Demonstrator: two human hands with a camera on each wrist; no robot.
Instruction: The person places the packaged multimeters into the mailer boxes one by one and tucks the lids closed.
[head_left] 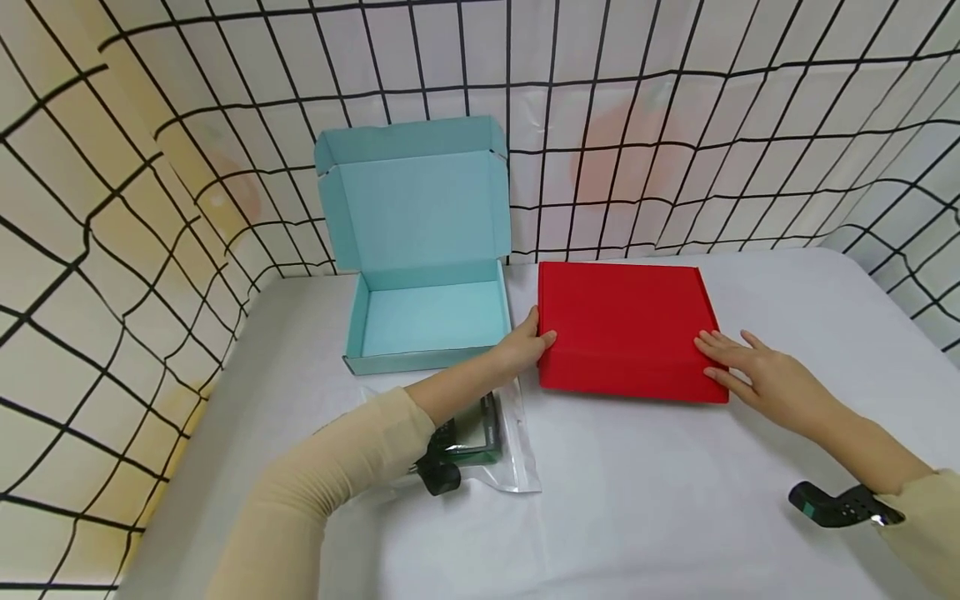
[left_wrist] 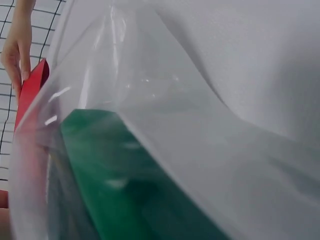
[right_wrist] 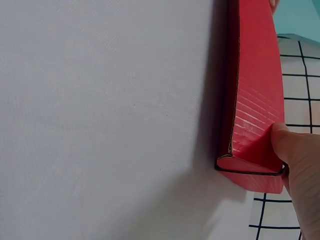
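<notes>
A red cardboard box lies on the white table with its lid down. My left hand holds its left edge, thumb over the lid and fingers along the side. At the box's right front corner rests my right hand, its fingers extended over the lid. In the right wrist view, the right thumb touches the ridged red face near the corner. To the left stands a light blue box, lid raised and nothing inside. Beneath my left forearm lies a clear plastic bag with a green and dark item inside.
Black wire mesh surrounds the white table at the back and sides. The raised blue lid stands close to the back mesh. A black wrist device is on my right wrist.
</notes>
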